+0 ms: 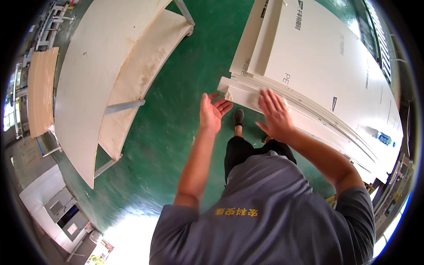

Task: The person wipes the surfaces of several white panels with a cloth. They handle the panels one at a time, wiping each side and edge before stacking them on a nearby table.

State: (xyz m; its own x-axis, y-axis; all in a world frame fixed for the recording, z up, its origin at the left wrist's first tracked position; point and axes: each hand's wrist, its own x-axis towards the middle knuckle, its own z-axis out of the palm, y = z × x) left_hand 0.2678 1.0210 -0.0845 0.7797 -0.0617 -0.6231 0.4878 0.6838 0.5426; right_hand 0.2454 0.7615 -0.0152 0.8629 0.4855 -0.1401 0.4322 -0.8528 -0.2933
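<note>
My right hand [274, 112] lies flat, fingers spread, on top of a long white panel strip [240, 95] at the near end of a stack of white boards [327, 66]. My left hand [213, 111] is open, palm turned toward the strip's end, a short gap from its corner and touching nothing. The boards lie on a wide surface that runs away to the right.
A long white worktable [88, 79] with a lower shelf stands to the left across a green floor [176, 128]. A wooden board [42, 90] leans farther left. A small bottle [383, 138] rests on the boards at the right. My dark shoe [238, 117] is below the stack.
</note>
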